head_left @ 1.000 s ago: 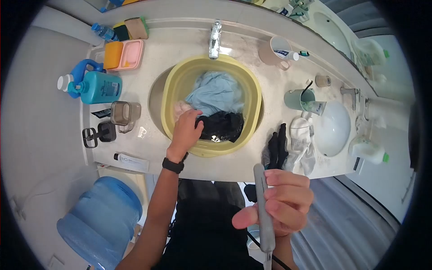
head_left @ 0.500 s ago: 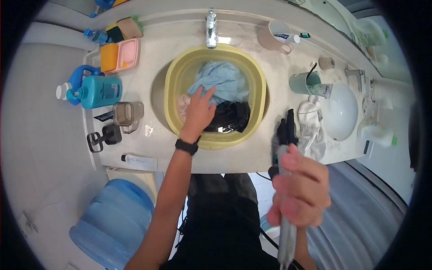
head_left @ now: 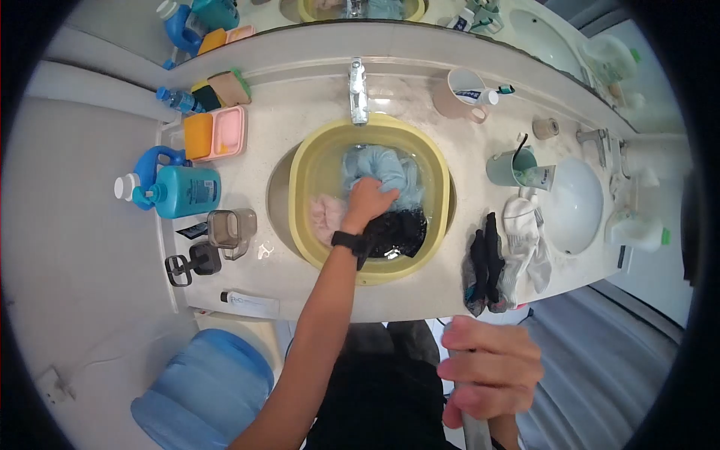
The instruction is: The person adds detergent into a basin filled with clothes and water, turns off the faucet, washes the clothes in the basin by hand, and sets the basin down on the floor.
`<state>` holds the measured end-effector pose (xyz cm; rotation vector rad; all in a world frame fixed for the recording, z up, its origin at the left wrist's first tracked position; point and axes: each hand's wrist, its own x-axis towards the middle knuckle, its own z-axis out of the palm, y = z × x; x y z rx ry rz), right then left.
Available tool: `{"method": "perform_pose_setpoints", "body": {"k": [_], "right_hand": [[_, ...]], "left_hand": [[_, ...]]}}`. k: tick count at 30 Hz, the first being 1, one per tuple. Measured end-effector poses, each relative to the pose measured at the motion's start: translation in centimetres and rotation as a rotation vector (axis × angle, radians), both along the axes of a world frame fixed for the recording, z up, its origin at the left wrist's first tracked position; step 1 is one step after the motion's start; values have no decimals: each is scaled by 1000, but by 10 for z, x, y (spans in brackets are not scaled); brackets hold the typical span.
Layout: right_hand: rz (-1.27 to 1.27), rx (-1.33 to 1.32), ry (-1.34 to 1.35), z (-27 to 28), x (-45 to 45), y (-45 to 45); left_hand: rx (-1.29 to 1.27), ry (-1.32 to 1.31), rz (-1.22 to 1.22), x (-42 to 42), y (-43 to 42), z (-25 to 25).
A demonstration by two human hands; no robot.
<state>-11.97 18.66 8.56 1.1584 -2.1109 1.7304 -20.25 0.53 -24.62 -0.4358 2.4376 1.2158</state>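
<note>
My left hand, a dark band on its wrist, is in the yellow basin, its fingers closed on the light blue cloth. Water surrounds the cloth. Beside it in the basin lie a pink cloth and a wet black cloth. Near the front of the view, away from the counter top, my right hand is wrapped round a long grey handle. What the handle belongs to cannot be seen.
A chrome faucet overhangs the basin's back rim. Left stand a teal pump bottle and a clear container. Right lie black socks and white socks, beside a cup and a white washbasin. A mirror borders the back.
My left hand has gone from fingers spread over the light blue cloth to gripping it. The whole view has shifted, showing more mirror. My right hand still holds the grey handle, now lower in view.
</note>
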Motion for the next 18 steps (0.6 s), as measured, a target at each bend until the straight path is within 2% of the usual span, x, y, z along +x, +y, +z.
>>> {"method": "perform_pose_setpoints", "body": {"k": [1, 2, 3, 4, 6, 7, 9, 10, 12, 13, 15, 18], "right_hand": [[5, 86, -40, -2, -4, 1], [14, 173, -82, -6, -8, 2], [-84, 108, -67, -15, -13, -8], [-85, 102, -62, -15, -14, -9], [-100, -16, 85, -10, -8, -6], [-68, -2, 100, -9, -12, -3], [-132, 106, 49, -15, -17, -4], [-191, 205, 6, -17, -19, -5], [-198, 176, 52, -12, -21, -4], [-146, 132, 50, -9, -23, -6], [-46, 144, -37, -10, -28, -6], [-113, 127, -16, -12, -22, -8]], "left_hand": [[-4, -2, -8, 4, -4, 9], [240, 17, 68, 9, -10, 17], [482, 38, 148, 13, -18, 26], [477, 42, 145, 16, -28, 33], [592, -18, 465, 30, -43, 41], [595, -31, 463, 35, -49, 41], [240, 111, 402, 38, -58, 40], [245, 111, 399, 40, -56, 39], [-334, 526, 321, 50, -50, 36], [-328, 519, 323, 49, -45, 44], [-194, 303, 34, 46, -35, 60], [-246, 146, 9, 38, -7, 38]]}}
